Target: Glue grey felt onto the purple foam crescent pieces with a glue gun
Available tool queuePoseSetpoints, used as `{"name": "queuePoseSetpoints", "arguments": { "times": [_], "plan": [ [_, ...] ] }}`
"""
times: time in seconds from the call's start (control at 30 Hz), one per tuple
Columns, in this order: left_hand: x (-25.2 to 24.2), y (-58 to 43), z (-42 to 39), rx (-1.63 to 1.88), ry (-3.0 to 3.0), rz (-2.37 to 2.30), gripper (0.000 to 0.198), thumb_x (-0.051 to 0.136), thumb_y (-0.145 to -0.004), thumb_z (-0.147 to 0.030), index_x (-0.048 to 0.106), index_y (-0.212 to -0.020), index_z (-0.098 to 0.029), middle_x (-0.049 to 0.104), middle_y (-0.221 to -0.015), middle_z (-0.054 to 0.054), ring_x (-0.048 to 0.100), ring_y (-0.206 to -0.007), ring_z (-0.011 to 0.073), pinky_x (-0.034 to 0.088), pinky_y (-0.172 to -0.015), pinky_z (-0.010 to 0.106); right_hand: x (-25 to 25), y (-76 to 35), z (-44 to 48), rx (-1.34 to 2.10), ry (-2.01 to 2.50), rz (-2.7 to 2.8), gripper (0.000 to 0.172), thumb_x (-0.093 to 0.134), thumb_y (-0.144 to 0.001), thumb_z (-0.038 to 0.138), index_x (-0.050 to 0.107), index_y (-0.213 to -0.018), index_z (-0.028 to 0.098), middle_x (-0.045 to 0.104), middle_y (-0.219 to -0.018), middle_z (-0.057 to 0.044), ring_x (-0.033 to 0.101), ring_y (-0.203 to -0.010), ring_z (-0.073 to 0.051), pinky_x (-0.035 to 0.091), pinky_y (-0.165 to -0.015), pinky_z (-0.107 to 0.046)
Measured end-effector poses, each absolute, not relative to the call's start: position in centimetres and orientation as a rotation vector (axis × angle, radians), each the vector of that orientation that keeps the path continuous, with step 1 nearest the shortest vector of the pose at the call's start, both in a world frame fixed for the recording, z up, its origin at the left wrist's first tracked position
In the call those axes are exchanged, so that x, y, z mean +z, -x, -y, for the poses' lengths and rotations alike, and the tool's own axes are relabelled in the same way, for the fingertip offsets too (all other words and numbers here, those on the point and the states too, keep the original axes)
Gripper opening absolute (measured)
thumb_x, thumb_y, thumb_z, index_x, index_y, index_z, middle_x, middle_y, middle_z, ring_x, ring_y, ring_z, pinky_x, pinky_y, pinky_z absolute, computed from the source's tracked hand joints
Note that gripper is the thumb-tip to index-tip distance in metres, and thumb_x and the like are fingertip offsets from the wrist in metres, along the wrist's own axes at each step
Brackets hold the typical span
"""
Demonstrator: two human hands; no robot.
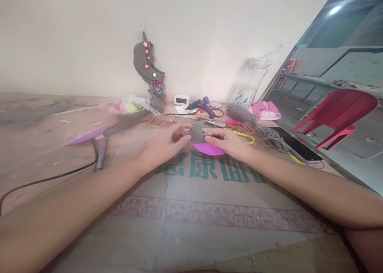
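Note:
A purple crescent-shaped piece, its upper part wound with grey yarn, is held just above the cardboard. My right hand grips it from the right, thumb and fingers closed at the edge of the winding. On the other side, my left hand has its thumb and forefinger apart, their tips at the left edge of the winding. Behind the right hand lie scissors with red handles and a yellow-handled tool. Loose grey yarn runs from a skein at the right.
A blue glue gun, a small digital clock and a clear bottle stand along the wall. A decorated grey crescent hangs there. A phone lies right; a pen and black cable lie left.

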State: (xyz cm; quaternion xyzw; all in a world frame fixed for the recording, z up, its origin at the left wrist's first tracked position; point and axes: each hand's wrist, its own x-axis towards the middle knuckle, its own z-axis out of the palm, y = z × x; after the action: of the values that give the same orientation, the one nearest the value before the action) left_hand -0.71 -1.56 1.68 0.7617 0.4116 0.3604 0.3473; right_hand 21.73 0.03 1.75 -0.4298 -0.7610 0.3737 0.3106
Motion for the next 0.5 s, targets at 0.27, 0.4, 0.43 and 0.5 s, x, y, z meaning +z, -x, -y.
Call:
{"name": "queuePoseSetpoints", "arguments": {
  "times": [0.27, 0.4, 0.43, 0.5],
  "plan": [
    [2.11, 0.82, 1.36, 0.784, -2.072, -1.148, 0.038, 0.044, -0.083, -0.051, 0.058, -0.068, -0.018, 0.058, -0.066, -0.001, 0.053, -0.062, 0.0130, 0.038, -0.058, 0.024, 1.64, -21.35, 0.77, 0.862, 1.121, 2.059, 0.026, 0.056, -0.080, 0.042, 0.063, -0.080, 0.017, 0.057, -0.075, -0.001, 0.049, -0.066, -0.013, 0.038, -0.061, -0.025],
    [1.96, 0.90, 1.19, 0.791, -1.987, -1.149, 0.037, 0.044, -0.083, -0.051, 0.056, -0.071, -0.018, 0.056, -0.065, -0.002, 0.050, -0.059, 0.0117, 0.037, -0.057, 0.024, 1.86, -21.40, 0.86, 0.872, 1.088, 2.077, 0.028, 0.053, -0.083, 0.043, 0.062, -0.081, 0.016, 0.055, -0.075, -0.001, 0.048, -0.068, -0.013, 0.037, -0.061, -0.025],
    [1.87, 0.96, 1.10, 0.798, -1.968, -1.157, 0.037, 0.044, -0.082, -0.052, 0.056, -0.072, -0.018, 0.056, -0.065, -0.002, 0.050, -0.059, 0.0117, 0.037, -0.057, 0.024, 1.88, -21.46, 0.80, 0.883, 1.078, 2.072, 0.029, 0.053, -0.083, 0.044, 0.062, -0.082, 0.016, 0.056, -0.075, -0.001, 0.048, -0.068, -0.013, 0.038, -0.062, -0.025],
    [1.71, 1.10, 0.91, 0.807, -1.958, -1.160, 0.037, 0.044, -0.082, -0.053, 0.055, -0.073, -0.018, 0.056, -0.066, -0.002, 0.050, -0.060, 0.0116, 0.037, -0.058, 0.024, 1.87, -21.59, 0.63, 0.906, 1.077, 2.056, 0.029, 0.053, -0.083, 0.043, 0.063, -0.084, 0.016, 0.057, -0.076, -0.002, 0.049, -0.069, -0.013, 0.038, -0.063, -0.026]
  ]
}}
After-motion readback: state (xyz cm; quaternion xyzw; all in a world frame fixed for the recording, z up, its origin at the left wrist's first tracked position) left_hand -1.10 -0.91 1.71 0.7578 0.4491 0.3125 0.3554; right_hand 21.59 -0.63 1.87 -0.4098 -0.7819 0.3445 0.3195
